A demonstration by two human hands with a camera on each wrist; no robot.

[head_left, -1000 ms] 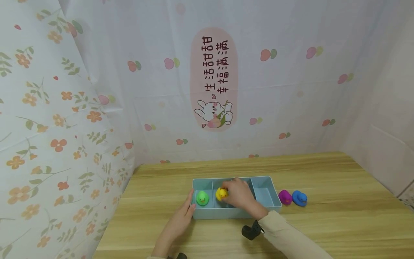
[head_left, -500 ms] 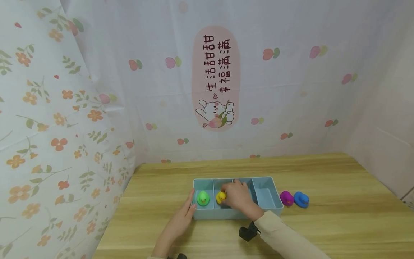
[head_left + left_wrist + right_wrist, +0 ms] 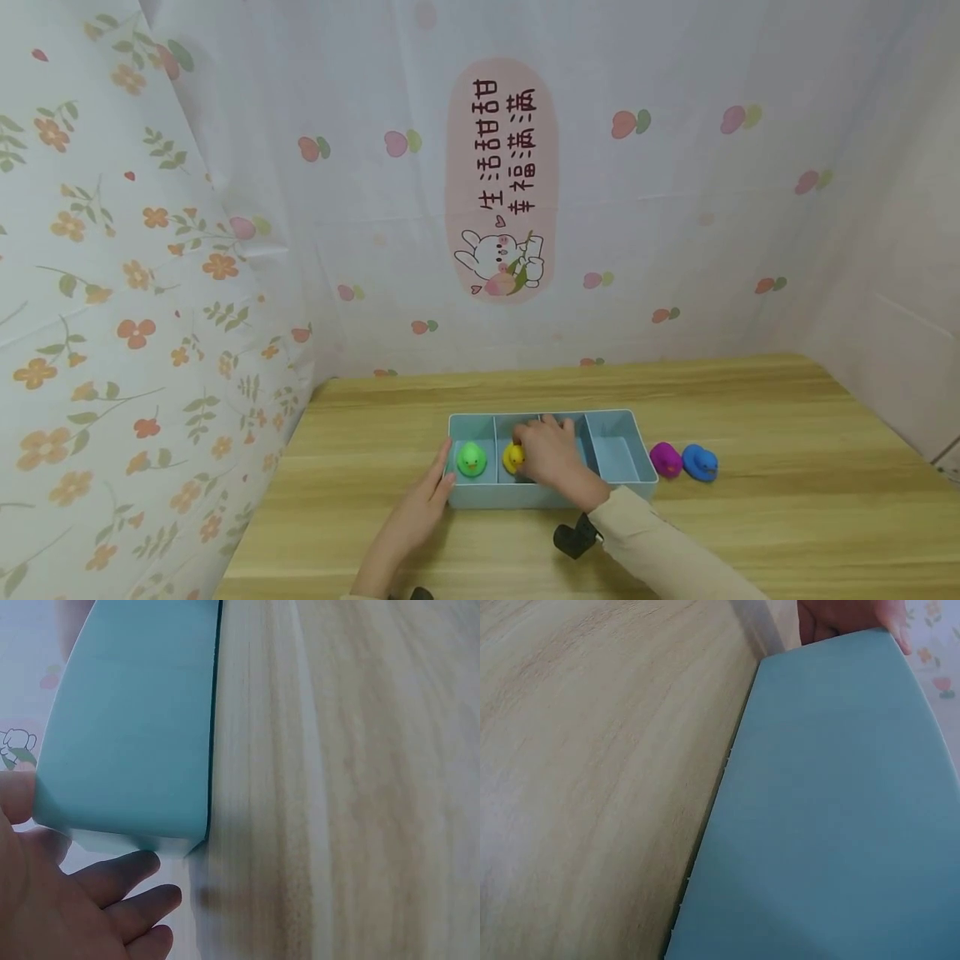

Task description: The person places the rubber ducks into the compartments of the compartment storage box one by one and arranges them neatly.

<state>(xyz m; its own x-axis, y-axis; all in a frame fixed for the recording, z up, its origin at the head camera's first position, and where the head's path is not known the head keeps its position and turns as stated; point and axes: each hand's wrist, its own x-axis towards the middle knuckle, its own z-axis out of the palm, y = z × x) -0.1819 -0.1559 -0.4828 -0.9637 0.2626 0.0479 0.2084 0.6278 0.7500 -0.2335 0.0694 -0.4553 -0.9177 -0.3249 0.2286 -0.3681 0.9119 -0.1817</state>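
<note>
A light blue divided box [image 3: 510, 497] stands on the table. Its leftmost compartment contains a green toy duck [image 3: 472, 459]. In the second compartment from the left is a yellow toy duck [image 3: 513, 458], partly hidden by my right hand [image 3: 551, 454], whose fingers pinch its right side. My left hand [image 3: 422, 504] rests along the box's left end, fingers fairly straight and thumb by the front corner. The left wrist view shows that hand [image 3: 82, 900] against the box's end wall [image 3: 135, 841]. The right wrist view shows only the box's front wall [image 3: 832, 802] and the other hand.
Just right of the box, a purple toy duck [image 3: 666, 460] and a blue toy duck [image 3: 701, 462] sit side by side on the wooden table [image 3: 795, 517]. A patterned curtain [image 3: 360, 275] hangs behind and to the left.
My right hand has lowered the yellow duck slightly into the second compartment, and in the last half second it has hardly moved. The left hand stays at the box's end.
</note>
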